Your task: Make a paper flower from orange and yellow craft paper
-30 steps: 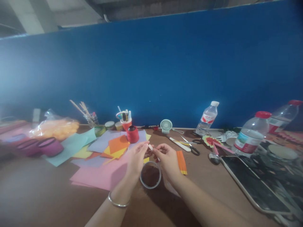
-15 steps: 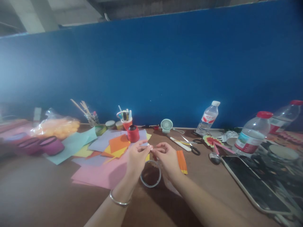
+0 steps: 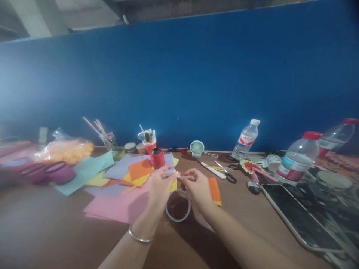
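My left hand and my right hand meet fingertip to fingertip above the table. Pinched between them is a small white piece, too small to name. Just below the fingers stands a round clear cup, seen from above, with a pale rim. A folded orange paper with a yellow edge lies right of my right hand. Pink paper sheets lie beside my left wrist, and a spool of red thread stands beyond my left hand.
Scissors, a white-handled cutter and a small fan stand or lie behind my right hand. To the right are a phone, a paper flower and water bottles. Purple rolls lie left.
Both hands keep their pinch in nearly the same place, with a slight shift of the fingers; a little more of the white piece shows. The whole view has drifted very slightly.
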The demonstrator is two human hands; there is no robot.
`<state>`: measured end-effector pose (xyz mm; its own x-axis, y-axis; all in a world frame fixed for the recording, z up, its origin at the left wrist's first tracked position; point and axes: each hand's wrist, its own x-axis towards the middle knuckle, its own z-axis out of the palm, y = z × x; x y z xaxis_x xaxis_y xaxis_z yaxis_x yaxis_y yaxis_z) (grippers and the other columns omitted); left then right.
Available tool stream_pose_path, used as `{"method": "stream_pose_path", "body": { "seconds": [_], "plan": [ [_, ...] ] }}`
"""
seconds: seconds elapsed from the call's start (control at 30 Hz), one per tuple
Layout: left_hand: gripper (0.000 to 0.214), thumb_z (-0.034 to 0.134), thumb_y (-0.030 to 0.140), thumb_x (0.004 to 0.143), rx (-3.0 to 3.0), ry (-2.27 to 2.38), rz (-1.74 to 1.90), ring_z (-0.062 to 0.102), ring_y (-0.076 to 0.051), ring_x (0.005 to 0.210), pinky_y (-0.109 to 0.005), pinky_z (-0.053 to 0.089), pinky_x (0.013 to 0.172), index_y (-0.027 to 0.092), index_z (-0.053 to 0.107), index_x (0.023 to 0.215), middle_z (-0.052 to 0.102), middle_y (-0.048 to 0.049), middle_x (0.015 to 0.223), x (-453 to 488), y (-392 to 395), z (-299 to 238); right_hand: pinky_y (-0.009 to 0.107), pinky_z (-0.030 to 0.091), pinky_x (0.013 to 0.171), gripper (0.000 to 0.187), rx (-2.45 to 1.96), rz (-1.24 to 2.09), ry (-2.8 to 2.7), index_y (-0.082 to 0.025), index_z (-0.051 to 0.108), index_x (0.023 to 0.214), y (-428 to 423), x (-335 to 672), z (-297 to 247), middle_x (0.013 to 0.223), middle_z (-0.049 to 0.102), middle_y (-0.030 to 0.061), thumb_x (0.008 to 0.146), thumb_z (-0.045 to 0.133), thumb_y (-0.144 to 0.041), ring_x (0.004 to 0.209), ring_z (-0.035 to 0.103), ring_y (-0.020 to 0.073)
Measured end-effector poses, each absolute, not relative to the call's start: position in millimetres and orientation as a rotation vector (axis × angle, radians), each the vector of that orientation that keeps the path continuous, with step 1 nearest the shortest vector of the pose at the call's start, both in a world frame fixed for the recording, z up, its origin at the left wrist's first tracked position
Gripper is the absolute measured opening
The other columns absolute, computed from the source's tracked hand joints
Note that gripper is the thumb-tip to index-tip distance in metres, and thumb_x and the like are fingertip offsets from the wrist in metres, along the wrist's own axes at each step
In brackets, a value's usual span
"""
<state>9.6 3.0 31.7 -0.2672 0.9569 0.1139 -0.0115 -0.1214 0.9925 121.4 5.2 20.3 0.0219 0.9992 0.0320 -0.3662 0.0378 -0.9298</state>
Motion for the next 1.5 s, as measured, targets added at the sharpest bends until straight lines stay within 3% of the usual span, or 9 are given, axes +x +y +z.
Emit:
{"method": "stream_pose_path", "body": {
  "seconds": [0.43,0.83,1.07,1.33,1.5],
  "plan": [
    [0.044,0.069,0.029,0.064,1.106,1.240,1.511,0.066,-0.020,0.077,-0.030,0.048,0.075,0.014,0.056,0.104,0.071,-0.0080,0.072,12,2,32,0.020,0.041,0.043,0.026,-0.900,1.323,-0.940,-0.018,0.049,0.071,6,120,15,0.056,0.063,-0.0011,0.060,0.069,-0.029,0.044,0.054,0.0100],
    [0.040,0.068,0.031,0.065,1.199,1.362,1.467,0.065,-0.020,0.075,-0.029,0.048,0.072,0.016,0.059,0.101,0.070,-0.0044,0.066,12,2,31,0.023,0.047,0.046,0.032,-0.971,1.290,-0.938,-0.017,0.051,0.074,11,121,10,0.061,0.066,0.0028,0.057,0.071,-0.035,0.050,0.062,0.0155],
    [0.036,0.068,0.027,0.066,1.149,1.312,1.550,0.066,-0.020,0.076,-0.031,0.049,0.076,0.015,0.060,0.098,0.070,-0.0066,0.071,14,3,36,0.022,0.042,0.044,0.029,-1.000,1.236,-1.092,-0.014,0.056,0.056,9,125,10,0.048,0.059,0.0007,0.063,0.065,-0.041,0.044,0.052,0.0108],
    [0.033,0.070,0.022,0.063,0.918,1.216,1.514,0.065,-0.016,0.067,-0.026,0.052,0.063,0.013,0.058,0.093,0.069,-0.0076,0.074,9,11,39,0.020,0.039,0.044,0.019,-0.936,1.317,-1.062,-0.014,0.060,0.062,7,122,6,0.051,0.059,0.0004,0.066,0.064,-0.032,0.045,0.051,0.0099],
    [0.030,0.068,0.027,0.067,0.935,1.110,1.415,0.065,-0.016,0.072,-0.026,0.051,0.068,0.014,0.058,0.092,0.068,-0.0084,0.083,7,15,33,0.020,0.039,0.045,0.019,-0.964,1.302,-1.050,-0.013,0.060,0.059,10,122,2,0.048,0.057,-0.0003,0.066,0.062,-0.031,0.044,0.049,0.0097]
  ]
}}
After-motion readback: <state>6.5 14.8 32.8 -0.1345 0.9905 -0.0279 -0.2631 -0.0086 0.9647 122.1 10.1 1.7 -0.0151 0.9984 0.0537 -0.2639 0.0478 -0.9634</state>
